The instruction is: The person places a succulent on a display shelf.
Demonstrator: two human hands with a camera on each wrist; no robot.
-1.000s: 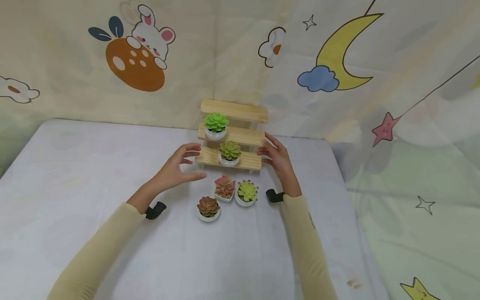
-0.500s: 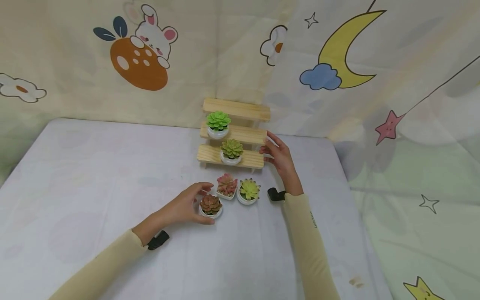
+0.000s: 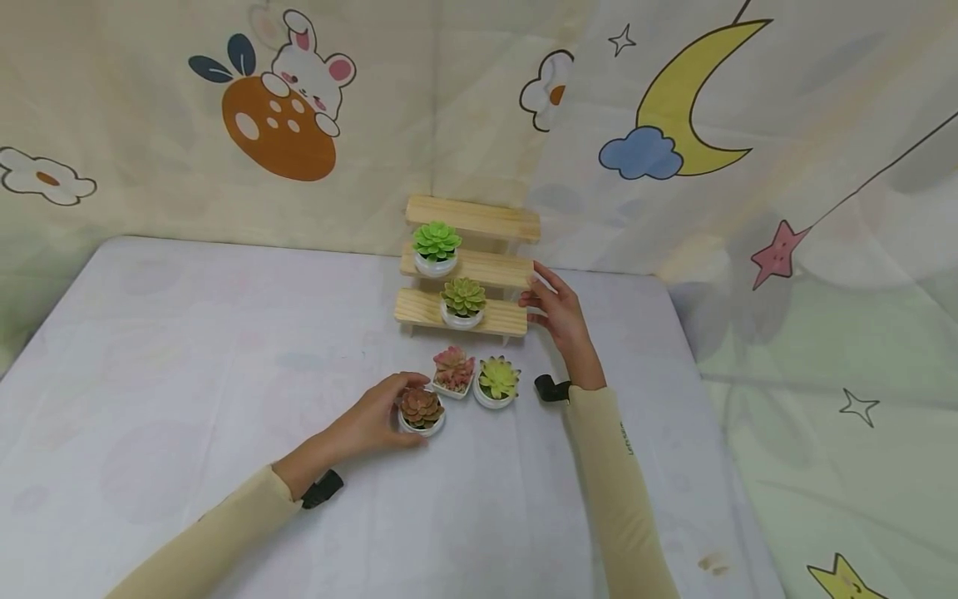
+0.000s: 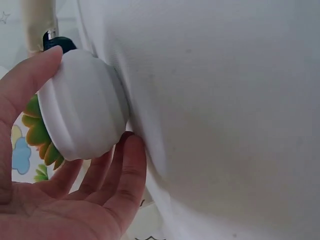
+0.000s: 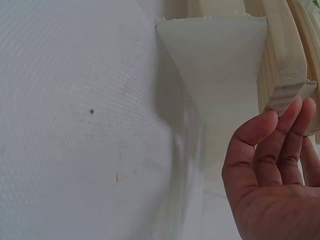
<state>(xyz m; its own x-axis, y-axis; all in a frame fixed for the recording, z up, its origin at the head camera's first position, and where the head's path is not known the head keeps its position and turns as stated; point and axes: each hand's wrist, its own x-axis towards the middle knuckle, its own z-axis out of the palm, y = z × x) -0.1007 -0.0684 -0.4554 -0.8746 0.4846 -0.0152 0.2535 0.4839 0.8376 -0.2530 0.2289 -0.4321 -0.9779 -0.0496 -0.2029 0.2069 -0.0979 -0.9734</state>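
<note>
My left hand grips the white round pot of a brown-red succulent on the table, thumb on one side and fingers on the other. In the left wrist view the thumb lies against the pot's wall, with fingertips under its far side. My right hand is at the right end of a three-step wooden plant stand. In the right wrist view its fingertips touch the end of a plank, fingers loosely bent. A bright green succulent sits on the middle step, an olive-green succulent on the lowest.
Close right of my left hand stand a pink succulent in a square white pot and a yellow-green succulent in a round one. The white-covered table meets a printed cloth backdrop behind the stand.
My left hand has left the stand's left side, come down towards the front and closed round the brown-red succulent's pot. The right hand has stayed at the stand's right end.
</note>
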